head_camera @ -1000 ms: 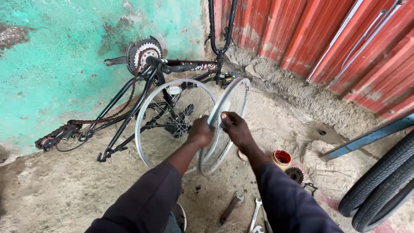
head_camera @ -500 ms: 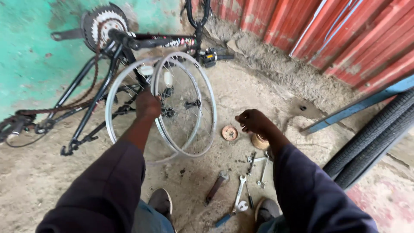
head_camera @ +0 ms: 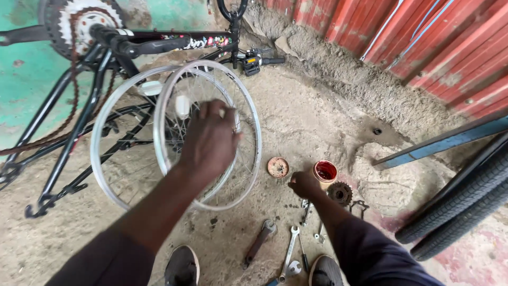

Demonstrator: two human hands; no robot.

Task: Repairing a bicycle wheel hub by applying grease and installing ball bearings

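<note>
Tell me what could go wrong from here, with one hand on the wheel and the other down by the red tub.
1. The left hand alone steadies the upright wheel rim; it could tip onto the second rim or the bike frame.
2. The right hand is at the open tub of red grease, which might tip over into the dirt.
3. The lid, sprocket and spanners lie loose by the shoes, easy to kick.

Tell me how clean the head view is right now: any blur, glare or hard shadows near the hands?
Head view: light is soft and even, no hard shadows or glare on the ground. The left hand on the wheel is slightly motion-blurred. The right hand at the red tin is sharper. Wide-lens bending shows at the edges, on the tyres.
</note>
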